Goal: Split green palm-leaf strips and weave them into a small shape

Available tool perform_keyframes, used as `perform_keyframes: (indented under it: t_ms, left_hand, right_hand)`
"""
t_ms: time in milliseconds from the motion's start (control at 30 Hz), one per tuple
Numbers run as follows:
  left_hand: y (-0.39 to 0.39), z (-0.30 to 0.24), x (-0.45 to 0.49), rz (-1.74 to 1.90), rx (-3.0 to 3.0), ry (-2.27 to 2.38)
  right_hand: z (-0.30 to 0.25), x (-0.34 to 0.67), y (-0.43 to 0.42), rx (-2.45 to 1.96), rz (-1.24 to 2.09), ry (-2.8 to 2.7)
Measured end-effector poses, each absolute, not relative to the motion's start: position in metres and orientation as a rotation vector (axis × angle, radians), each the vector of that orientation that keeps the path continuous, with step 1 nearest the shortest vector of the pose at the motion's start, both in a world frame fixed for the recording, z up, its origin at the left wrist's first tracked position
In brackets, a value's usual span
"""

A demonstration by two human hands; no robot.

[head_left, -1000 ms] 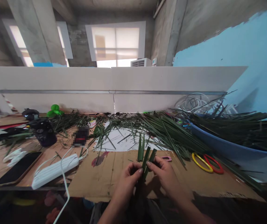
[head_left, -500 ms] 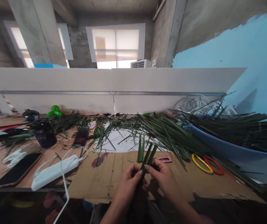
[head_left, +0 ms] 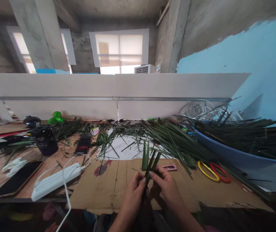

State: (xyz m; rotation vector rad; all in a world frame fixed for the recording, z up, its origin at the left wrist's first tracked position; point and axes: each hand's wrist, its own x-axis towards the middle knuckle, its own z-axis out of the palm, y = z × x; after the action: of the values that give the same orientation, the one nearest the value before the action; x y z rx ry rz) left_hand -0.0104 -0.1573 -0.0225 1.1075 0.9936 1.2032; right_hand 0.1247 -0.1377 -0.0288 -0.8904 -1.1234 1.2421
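Over the middle of the cardboard (head_left: pixel 99 193), the left hand (head_left: pixel 135 188) and right hand (head_left: pixel 165 183) had leaf strips (head_left: pixel 154 160) between them. On the cardboard, just behind the right hand, lay what was probably a cutter (head_left: pixel 175 168); farther right, scissors (head_left: pixel 214 170). To its rear right was a basin (head_left: pixel 225 147) with leaves (head_left: pixel 244 135) in it. Left of it lay a power strip (head_left: pixel 56 182), then a phone (head_left: pixel 17 178). Behind it lay paper (head_left: pixel 120 145), then stood a partition (head_left: pixel 138 86).

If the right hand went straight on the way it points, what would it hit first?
Most likely the leaf strips that the right hand pinches; depth beyond them is hard to judge.
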Motion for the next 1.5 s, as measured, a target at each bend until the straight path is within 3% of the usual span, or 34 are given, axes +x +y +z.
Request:
perform_keyframes:
  t_ms: [1100,1500]
  left_hand:
    - [-0.158,-0.017,-0.012,1.328,1.078,0.978]
    - [-0.154,-0.022,-0.017,1.223,1.065,0.999]
  right_hand:
    - [-0.028,0.120,-0.141,-0.936,1.156,-1.119]
    - [-0.029,0.123,-0.139,-0.877,1.204,-1.137]
